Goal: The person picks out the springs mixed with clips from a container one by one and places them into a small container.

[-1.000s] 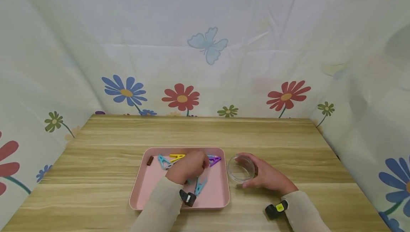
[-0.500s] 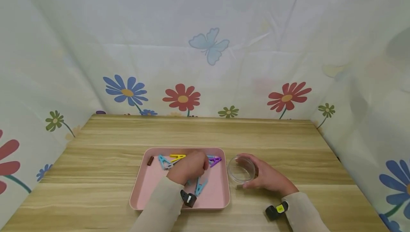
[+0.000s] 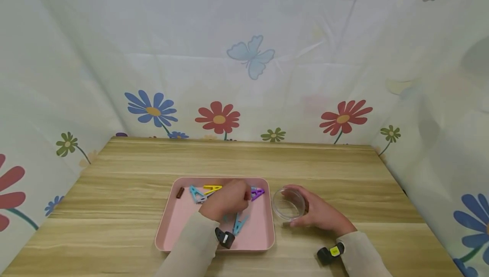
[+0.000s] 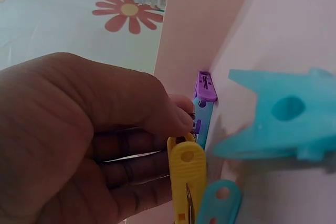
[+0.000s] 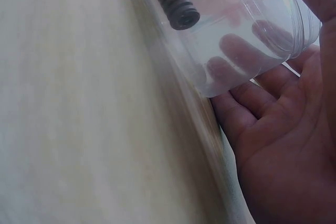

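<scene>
Left grip (image 3: 226,199): fingers curling, pinching a purple clip (image 4: 205,85) inside the pink tray (image 3: 172,226) on the bench (image 3: 114,183).
Right grip (image 3: 318,213): fingers wrapping around a clear dish (image 3: 288,203), just right of the tray.
Beside left grip: yellow clip (image 4: 187,174) touching the fingertips (teal clips (image 4: 278,121) lying close by).
Inside dish: dark spring (image 5: 172,1).
</scene>
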A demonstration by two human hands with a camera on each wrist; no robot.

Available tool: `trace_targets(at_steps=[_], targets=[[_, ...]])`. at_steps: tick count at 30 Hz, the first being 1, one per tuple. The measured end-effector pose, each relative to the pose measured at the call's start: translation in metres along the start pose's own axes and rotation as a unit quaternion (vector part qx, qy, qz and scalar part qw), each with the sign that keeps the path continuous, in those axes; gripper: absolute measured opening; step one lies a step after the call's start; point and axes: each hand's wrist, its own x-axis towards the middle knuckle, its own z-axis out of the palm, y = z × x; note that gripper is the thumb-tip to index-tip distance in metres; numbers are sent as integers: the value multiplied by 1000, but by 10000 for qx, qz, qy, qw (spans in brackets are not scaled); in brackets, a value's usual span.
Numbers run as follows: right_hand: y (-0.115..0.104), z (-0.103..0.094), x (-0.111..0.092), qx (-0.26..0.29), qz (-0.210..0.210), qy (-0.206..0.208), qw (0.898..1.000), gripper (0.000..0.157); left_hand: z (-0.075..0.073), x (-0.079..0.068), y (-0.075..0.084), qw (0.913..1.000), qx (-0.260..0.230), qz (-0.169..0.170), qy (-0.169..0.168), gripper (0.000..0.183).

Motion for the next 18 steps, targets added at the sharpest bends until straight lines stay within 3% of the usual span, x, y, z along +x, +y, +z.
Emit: trace_targets(at_steps=[10,18], targets=[[1,1,0,5,-66,-28,10000,89,0,-1,3,10000,-25,-84,-8,12],[-1,0,0,20,-44,-7,10000,89,-2,0,2,9999,-58,71,117,16]])
